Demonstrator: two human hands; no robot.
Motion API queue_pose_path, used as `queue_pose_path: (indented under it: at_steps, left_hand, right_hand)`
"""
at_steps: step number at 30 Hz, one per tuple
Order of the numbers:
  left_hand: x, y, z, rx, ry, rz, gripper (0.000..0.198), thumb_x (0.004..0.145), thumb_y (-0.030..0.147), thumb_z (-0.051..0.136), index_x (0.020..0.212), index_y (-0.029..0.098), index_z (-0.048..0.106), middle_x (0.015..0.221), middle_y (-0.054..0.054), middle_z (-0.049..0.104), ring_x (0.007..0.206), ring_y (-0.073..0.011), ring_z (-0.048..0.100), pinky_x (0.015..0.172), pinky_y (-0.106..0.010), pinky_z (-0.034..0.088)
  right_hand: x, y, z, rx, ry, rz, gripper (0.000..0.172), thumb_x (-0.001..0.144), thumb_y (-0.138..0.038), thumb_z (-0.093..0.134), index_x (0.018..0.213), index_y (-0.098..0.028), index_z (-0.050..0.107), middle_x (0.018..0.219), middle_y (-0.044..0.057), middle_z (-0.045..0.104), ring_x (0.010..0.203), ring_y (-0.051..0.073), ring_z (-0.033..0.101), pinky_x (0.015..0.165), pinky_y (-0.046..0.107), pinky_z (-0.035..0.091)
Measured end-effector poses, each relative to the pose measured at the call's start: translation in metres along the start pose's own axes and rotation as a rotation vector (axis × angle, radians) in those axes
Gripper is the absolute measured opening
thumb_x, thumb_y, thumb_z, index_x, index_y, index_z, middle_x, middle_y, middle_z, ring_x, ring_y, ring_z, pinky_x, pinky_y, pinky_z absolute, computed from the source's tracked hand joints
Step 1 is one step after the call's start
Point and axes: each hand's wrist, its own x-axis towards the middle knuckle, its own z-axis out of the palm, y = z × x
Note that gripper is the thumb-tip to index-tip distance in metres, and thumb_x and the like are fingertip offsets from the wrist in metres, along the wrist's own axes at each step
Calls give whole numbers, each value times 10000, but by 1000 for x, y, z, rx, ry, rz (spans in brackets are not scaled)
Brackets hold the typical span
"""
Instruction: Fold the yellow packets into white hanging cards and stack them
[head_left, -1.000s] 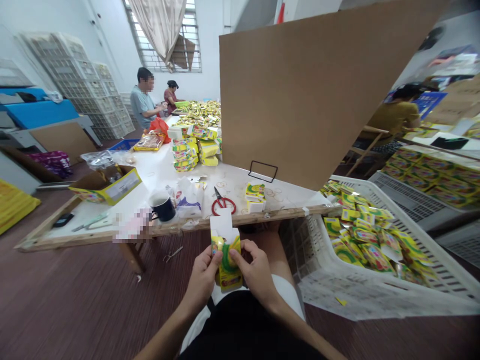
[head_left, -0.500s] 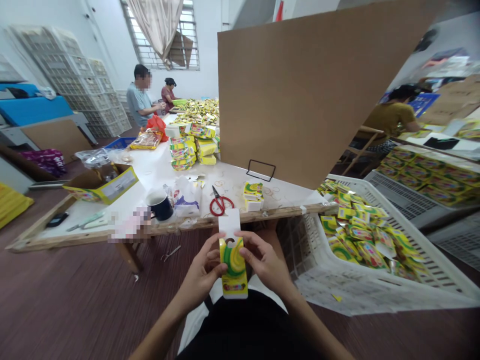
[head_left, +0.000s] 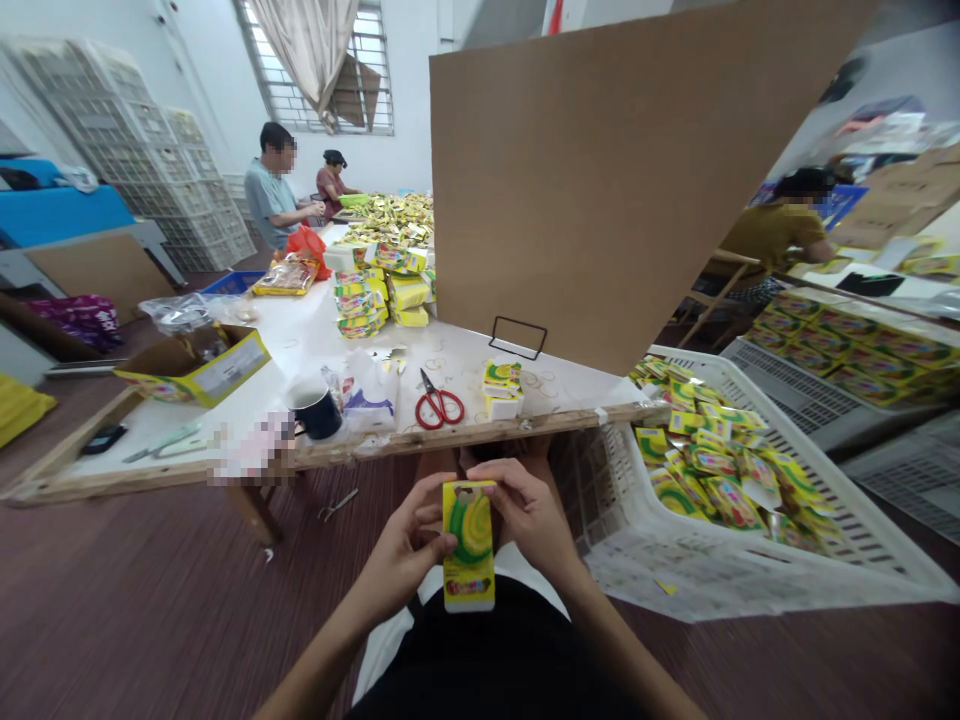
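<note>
A small flat yellow-and-green cardboard box (head_left: 469, 560) is held upright in front of my lap. My left hand (head_left: 417, 535) grips its left side, with the thumb on the front face. At the top right corner, my right hand (head_left: 523, 505) has its fingers bent over the upper edge and the thumb against the front. The box has a cutout near its top, and no white flap shows above it. Beyond my hands, red-handled scissors (head_left: 439, 408) and a small stack of similar boxes (head_left: 502, 388) lie near the table edge.
A white plastic crate (head_left: 705, 590) full of yellow packets stands at the right. A large cardboard sheet (head_left: 622, 190) rises from the table (head_left: 300, 345). A dark mug (head_left: 316, 412) and an open carton (head_left: 199, 368) are at left. Co-workers (head_left: 274, 190) sit further off.
The white flap that stood up above the box has gone down out of sight. My right fingers have moved onto the box's top edge. The view has shifted slightly.
</note>
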Motion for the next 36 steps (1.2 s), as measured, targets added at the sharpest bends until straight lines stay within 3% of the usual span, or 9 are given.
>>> queue_pose_path:
  at_steps: [3,8,13,18,22,28,32,36]
  left_hand:
    - [1,-3,-2,84,80,21,534,802,227,645,1263,225,376,1055,-94,647,843,-200,658,748,-309,502]
    - [2,-7,1,160,126,15,544,820,210,607,1306,233,363,1113,-90,637,971,-207,635,844,-322,487]
    - [1,-9,3,156,86,26,554,840,204,576,1337,231,334,1204,-115,606,1074,-229,597,896,-351,474]
    - [0,-8,4,119,98,15,575,833,203,589,1341,226,321,1233,-127,595,1091,-239,594,917,-377,472]
    - [0,-5,7,119,96,16,568,824,204,596,1333,222,345,1246,-117,588,1132,-235,568,959,-375,446]
    - [-1,-1,5,92,145,6,587,792,218,642,1308,209,363,1130,-113,647,1011,-238,633,840,-334,499]
    - [0,-4,5,57,156,5,585,749,210,688,1257,198,398,1035,-98,678,883,-226,672,767,-317,512]
    - [1,-6,6,36,142,1,553,769,207,664,1256,206,401,1065,-97,670,917,-231,662,785,-327,508]
  right_hand:
    - [-2,-1,-5,-104,-15,-7,311,869,-410,509,950,-198,721,901,76,581,881,196,543,800,323,448]
    - [-3,-1,-1,-112,-132,272,391,781,-298,611,1141,-150,576,626,-36,496,558,108,441,539,223,378]
    - [-1,-12,5,-260,-110,296,309,783,-238,553,1075,-140,537,590,-55,470,543,102,436,522,206,350]
    - [-2,-19,5,-330,-136,327,379,723,-213,600,1090,-189,508,576,-76,468,508,100,450,496,193,344]
    - [-5,-5,12,-273,-104,324,351,738,-191,575,1071,-213,466,686,-46,596,561,115,537,534,200,381]
    - [0,0,8,-321,-95,255,374,734,-219,646,1102,-209,578,675,-32,595,583,126,516,542,215,396]
    - [0,-6,2,-235,-98,145,307,793,-273,619,1090,-203,652,998,53,665,841,166,598,722,260,469]
    - [-2,-7,3,-109,-86,179,290,825,-295,591,1094,-222,675,1050,65,679,961,194,617,844,311,486]
